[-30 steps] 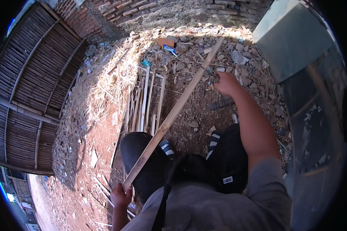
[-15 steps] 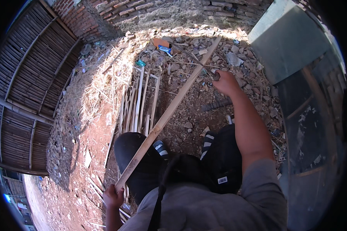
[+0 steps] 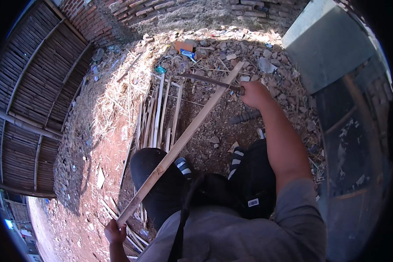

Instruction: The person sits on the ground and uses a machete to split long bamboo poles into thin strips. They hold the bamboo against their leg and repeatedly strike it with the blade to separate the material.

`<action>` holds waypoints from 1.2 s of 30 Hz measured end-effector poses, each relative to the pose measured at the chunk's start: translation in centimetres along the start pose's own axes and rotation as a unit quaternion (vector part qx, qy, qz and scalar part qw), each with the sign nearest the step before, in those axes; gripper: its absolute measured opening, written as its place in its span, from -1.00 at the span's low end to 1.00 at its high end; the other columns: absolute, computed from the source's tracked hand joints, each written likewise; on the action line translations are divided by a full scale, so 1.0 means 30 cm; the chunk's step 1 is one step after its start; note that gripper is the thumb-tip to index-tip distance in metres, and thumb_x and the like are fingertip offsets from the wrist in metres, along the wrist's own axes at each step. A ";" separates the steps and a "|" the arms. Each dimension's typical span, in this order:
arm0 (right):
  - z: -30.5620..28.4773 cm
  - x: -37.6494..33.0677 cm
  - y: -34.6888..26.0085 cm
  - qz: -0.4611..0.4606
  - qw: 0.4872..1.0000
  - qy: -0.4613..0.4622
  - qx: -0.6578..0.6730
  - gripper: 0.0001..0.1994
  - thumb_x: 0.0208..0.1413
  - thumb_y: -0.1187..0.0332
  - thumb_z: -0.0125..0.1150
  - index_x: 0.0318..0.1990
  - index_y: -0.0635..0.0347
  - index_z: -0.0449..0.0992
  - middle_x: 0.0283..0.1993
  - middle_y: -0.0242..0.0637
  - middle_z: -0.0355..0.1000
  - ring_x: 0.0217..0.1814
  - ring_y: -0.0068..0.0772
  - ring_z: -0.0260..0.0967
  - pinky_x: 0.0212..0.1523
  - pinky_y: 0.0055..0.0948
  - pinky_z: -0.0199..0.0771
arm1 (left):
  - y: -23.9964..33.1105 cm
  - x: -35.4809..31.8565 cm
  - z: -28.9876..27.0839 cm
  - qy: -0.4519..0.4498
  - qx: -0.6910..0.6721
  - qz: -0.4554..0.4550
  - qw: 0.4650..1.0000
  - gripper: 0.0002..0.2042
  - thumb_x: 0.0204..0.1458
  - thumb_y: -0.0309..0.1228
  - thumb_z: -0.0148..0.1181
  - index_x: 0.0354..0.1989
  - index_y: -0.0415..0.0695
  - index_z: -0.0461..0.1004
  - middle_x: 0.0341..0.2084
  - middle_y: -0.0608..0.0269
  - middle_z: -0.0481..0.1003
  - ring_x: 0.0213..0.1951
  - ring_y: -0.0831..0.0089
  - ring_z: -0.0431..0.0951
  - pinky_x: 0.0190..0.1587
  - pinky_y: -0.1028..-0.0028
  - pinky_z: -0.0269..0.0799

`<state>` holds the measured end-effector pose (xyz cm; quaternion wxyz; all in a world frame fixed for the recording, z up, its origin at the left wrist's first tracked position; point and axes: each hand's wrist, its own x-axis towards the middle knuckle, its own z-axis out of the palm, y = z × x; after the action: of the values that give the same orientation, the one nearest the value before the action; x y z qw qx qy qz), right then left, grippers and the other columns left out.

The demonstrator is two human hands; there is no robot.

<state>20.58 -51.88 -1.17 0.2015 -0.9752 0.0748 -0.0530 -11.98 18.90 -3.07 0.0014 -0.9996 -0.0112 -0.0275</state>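
A long, narrow wooden plank [image 3: 179, 146] runs diagonally from lower left to upper middle, crossing over my bent left knee. My left hand [image 3: 115, 231] is closed around its near end. In my right hand [image 3: 254, 94] is the handle of a machete with a long, dark, slightly curved blade [image 3: 209, 80]. That blade lies across the plank near its far end and points left; whether it touches the wood I cannot tell.
Several thin wooden strips [image 3: 156, 115] lie on the ground left of the plank, with more strips [image 3: 133, 236] near my left hand. A dark ridged cylindrical piece [image 3: 244, 117] rests by my right forearm. Rubble, a brick wall [image 3: 174, 17], a bamboo panel [image 3: 35, 96] and grey-green boards [image 3: 332, 48] surround me.
The plank's far end has come nearer to me as my left hand moved down and left. The machete blade has swung to lie flatter across the wood.
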 end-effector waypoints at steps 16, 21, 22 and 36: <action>-0.033 -0.016 -0.016 -0.042 0.999 -0.008 0.027 -0.68 -0.05 0.34 0.24 -0.08 0.02 0.63 -0.26 -0.08 0.57 -0.19 0.06 0.53 -0.17 -0.03 0.51 | -0.037 0.025 0.009 -0.013 -0.016 0.016 1.000 -0.62 -0.08 -0.13 0.34 -0.50 -0.12 0.28 -0.67 0.00 0.39 -0.56 -0.14 0.46 -0.49 -0.01 0.32; -0.010 -0.005 0.076 0.010 0.999 0.027 0.039 -0.76 -0.05 0.34 0.25 -0.18 0.07 0.61 -0.28 -0.08 0.56 -0.18 0.08 0.53 -0.17 0.02 0.49 | -0.060 0.021 0.010 -0.008 -0.015 0.012 1.000 -0.65 -0.13 -0.18 0.36 -0.46 -0.12 0.32 -0.64 0.00 0.42 -0.54 -0.14 0.48 -0.47 -0.02 0.34; 0.010 0.003 0.112 0.018 0.998 0.046 0.042 -0.76 -0.05 0.34 0.25 -0.18 0.07 0.61 -0.28 -0.08 0.56 -0.18 0.08 0.53 -0.17 0.01 0.50 | -0.059 0.016 0.009 -0.005 -0.018 0.011 1.000 -0.66 -0.14 -0.19 0.36 -0.46 -0.12 0.33 -0.63 0.00 0.43 -0.53 -0.14 0.48 -0.46 -0.02 0.35; 0.082 0.008 0.212 0.066 0.989 0.097 0.094 -0.76 -0.04 0.35 0.27 -0.17 0.10 0.58 -0.32 -0.10 0.55 -0.20 0.08 0.53 -0.19 -0.01 0.48 | -0.082 0.029 0.018 -0.016 0.000 0.002 1.000 -0.66 -0.15 -0.22 0.37 -0.46 -0.12 0.30 -0.65 0.03 0.38 -0.54 -0.11 0.45 -0.48 -0.01 0.30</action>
<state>20.36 -56.75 -5.94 0.2872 -0.9351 0.1529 -0.1408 -11.13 21.38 -3.56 0.0009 -0.9999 -0.0089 -0.0114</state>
